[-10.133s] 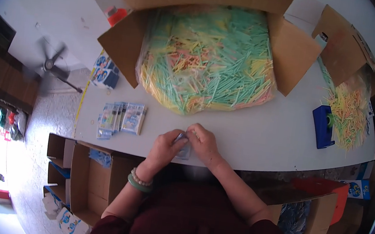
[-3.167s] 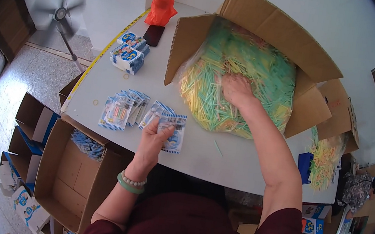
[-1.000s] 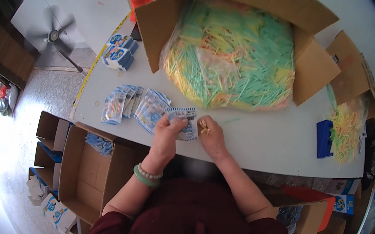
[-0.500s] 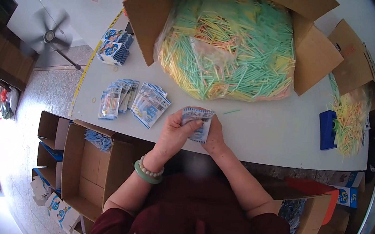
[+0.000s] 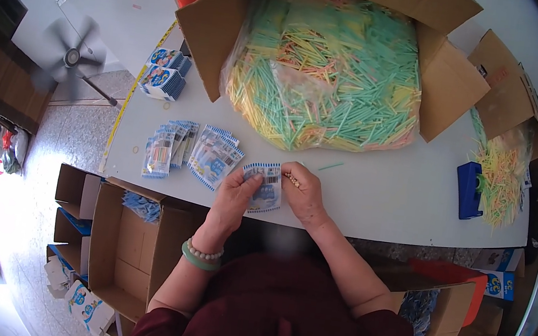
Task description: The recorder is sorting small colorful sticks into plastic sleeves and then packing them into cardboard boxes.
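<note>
A blue-and-white plastic packet (image 5: 268, 196) is pinched by my left hand (image 5: 231, 198), its thumb lying across the front. Just right of the packet, my right hand (image 5: 306, 199) is closed around a small bunch of thin sticks (image 5: 292, 180), whose pale ends show between the fingers. To the left, filled packets (image 5: 216, 160) lie fanned out on the white table (image 5: 373, 205). One loose green stick (image 5: 331, 166) rests beyond my right hand. Behind it, a big clear bag (image 5: 352, 104) full of green, yellow and pink sticks fills an open cardboard box (image 5: 452, 90).
Stacked small blue-and-white boxes (image 5: 163, 80) stand at the table's left edge. A blue tape dispenser (image 5: 468, 189) sits at right, beside a second heap of sticks (image 5: 501, 185). Below the left edge is an open carton (image 5: 135, 245). A fan (image 5: 71, 57) stands on the floor.
My hands have moved apart. The packet has shifted left and nearer with my left hand, while my right hand has come off it, showing the bunch of sticks in its fingers.
</note>
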{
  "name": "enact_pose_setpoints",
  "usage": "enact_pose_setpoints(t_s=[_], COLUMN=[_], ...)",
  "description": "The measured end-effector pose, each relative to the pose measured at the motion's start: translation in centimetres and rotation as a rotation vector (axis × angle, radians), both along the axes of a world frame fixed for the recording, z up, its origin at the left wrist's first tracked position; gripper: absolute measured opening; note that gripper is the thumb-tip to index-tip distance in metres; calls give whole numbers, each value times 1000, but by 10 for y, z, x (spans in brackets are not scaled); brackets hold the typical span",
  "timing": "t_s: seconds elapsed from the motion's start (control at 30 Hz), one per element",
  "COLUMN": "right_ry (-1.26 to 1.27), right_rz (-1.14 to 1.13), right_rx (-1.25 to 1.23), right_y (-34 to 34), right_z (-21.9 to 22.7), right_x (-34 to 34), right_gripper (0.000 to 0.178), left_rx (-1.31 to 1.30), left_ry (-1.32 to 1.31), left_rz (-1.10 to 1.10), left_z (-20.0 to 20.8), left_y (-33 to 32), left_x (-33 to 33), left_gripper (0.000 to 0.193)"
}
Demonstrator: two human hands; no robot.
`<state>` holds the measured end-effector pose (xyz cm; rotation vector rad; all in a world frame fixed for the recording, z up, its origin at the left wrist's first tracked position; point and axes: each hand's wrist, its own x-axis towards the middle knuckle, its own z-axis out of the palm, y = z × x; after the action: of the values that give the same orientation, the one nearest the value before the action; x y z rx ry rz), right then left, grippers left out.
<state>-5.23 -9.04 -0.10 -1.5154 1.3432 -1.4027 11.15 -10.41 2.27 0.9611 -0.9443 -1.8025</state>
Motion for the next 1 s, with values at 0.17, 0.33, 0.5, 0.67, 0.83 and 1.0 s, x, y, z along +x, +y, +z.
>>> enact_pose_setpoints(t_s=[0.17,0.33,0.5,0.67,0.83,1.0], right_ry=[20,145,-190,-466,-726,-549], right_rz=[-16,6,-4,5,83,34], right_rx=[47,9,208,87,-7,-87], right_y=[6,4,0,2,0,3], right_z=[7,0,1,59,93,77], right_x=[3,-1,-19,-19,-1,9], right_gripper=[15,14,9,17,24,24], left_rx=[-76,-524,-642,-396,-402,-287], left_ry=[-111,-567,-720,-487,-441,-195], left_rz=[-34,68,51,-32,-131,-142], left_z=[4,4,-4,-8,11,18], left_y=[-1,-1,3,5,9,15], left_x=[6,1,0,0,-9,-19], left_gripper=[14,13,16,27,15,7])
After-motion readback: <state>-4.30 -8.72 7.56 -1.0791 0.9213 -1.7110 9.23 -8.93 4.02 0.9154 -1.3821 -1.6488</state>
